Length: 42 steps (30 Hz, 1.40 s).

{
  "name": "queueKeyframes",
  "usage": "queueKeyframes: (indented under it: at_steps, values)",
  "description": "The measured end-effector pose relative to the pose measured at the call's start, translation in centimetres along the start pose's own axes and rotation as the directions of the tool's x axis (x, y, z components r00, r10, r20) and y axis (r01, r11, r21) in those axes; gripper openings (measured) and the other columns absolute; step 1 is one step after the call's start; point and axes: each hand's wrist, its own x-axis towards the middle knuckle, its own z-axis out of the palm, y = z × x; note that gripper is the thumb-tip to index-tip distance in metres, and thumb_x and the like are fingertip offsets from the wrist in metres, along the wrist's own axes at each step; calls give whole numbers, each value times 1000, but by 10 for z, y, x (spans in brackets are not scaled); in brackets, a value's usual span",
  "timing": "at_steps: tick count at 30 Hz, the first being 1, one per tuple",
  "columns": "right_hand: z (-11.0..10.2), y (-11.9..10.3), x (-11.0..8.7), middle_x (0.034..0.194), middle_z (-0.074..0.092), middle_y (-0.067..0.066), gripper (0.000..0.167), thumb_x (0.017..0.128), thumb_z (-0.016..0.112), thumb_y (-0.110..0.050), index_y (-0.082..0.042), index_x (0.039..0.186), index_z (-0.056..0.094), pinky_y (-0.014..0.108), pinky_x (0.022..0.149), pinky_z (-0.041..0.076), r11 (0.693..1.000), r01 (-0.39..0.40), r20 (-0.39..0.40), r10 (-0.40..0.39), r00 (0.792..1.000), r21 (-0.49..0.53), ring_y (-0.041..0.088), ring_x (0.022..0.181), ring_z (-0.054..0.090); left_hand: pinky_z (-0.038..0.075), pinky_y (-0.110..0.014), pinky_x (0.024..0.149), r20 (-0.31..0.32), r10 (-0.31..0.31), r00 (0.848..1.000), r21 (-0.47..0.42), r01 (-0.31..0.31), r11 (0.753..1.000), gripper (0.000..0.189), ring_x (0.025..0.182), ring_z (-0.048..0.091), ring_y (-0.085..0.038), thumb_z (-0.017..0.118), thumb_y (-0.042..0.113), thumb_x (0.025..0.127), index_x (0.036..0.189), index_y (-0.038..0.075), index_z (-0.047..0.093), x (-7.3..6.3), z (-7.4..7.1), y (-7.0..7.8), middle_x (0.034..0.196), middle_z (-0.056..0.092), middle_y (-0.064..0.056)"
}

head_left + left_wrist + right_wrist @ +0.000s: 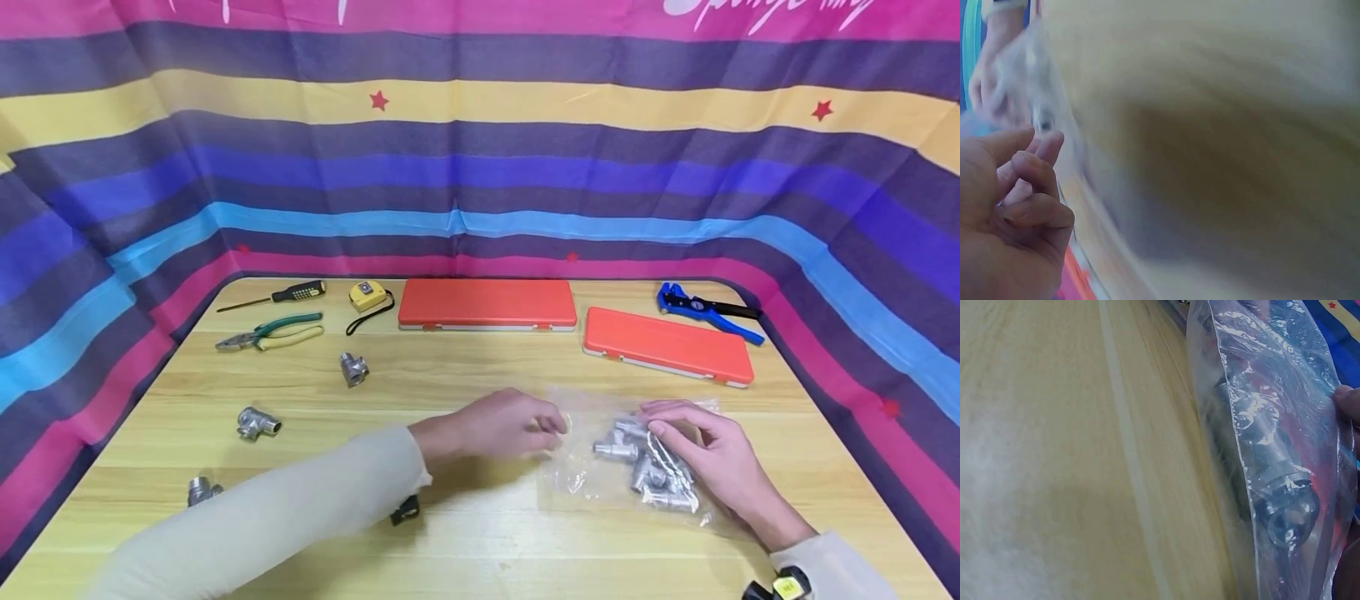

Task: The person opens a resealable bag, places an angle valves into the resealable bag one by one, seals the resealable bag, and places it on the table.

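Note:
A clear plastic bag (577,479) lies on the table at centre right, with several metal pipe fittings (648,475) inside. My right hand (720,450) pinches the bag's upper side between thumb and fingers. In the right wrist view the thumb (1349,403) lies on the film, and a fitting (1291,512) shows through it. My left hand (510,423) is at the bag's left edge, fingers loosely bent. The left wrist view shows nothing plainly between its fingertips (1054,142), with the bag (1029,69) just beyond them. Motion blurs that view.
Loose fittings stand left: one (354,369), another (257,423), and one (201,490) partly behind my left sleeve. Along the back lie a screwdriver (298,291), pliers (273,331), a tape measure (367,295), two red cases (487,302) (667,344) and a blue-handled tool (708,312).

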Motion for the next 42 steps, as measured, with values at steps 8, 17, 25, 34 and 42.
queueKeyframes:
  at_steps: [8, 17, 25, 34, 42]
  values:
    - [2, 2, 1, 124, 80, 1, 20, 103, 73, 0, -14, 113, 83, 6, 110, 40, 1000, 25, -1, -25, 1000, 8, -3, 122, 68, 59, -43, 107, -160, -207, 965, -23, 206, 978, 26, 118, 72, -18, 68, 24, 109, 132, 15, 74, -67, -63, -64, 126, 78, 1]
    - [0, 2, 1, 124, 80, -2, 19, 104, 73, -4, -15, 115, 83, 5, 108, 41, 1000, 6, 13, -6, 1000, -10, -5, 122, 67, 55, -60, 107, -297, -253, 921, 288, 339, 895, 30, 123, 71, -38, 67, 5, 106, 135, 6, 74, -145, -126, -125, 131, 76, -14]
    - [1, 3, 3, 123, 80, -3, 20, 102, 73, -1, -14, 114, 83, 6, 109, 41, 1000, 29, 1, -29, 1000, 10, -4, 122, 68, 56, -63, 105, -240, -278, 930, 385, 355, 852, 25, 120, 72, -40, 78, 9, 99, 123, 11, 80, -179, -134, -141, 124, 79, -11]
    - [2, 3, 3, 123, 80, -2, 20, 102, 73, -1, -15, 113, 83, 6, 108, 42, 1000, 17, -1, -17, 1000, 13, -4, 122, 68, 61, -53, 94, -253, -317, 914, 289, 384, 877, 20, 103, 74, -20, 76, 24, 103, 121, 15, 79, -177, -124, -139, 112, 80, 2]
    - [1, 4, 2, 124, 80, -4, 19, 103, 74, -3, -14, 116, 83, 5, 107, 42, 1000, 1, 17, -1, 1000, -2, -6, 121, 67, 50, -27, 63, -155, -225, 962, 83, 240, 967, 19, 68, 54, -8, 73, 21, 105, 123, 18, 78, -126, -94, -91, 108, 79, 5]
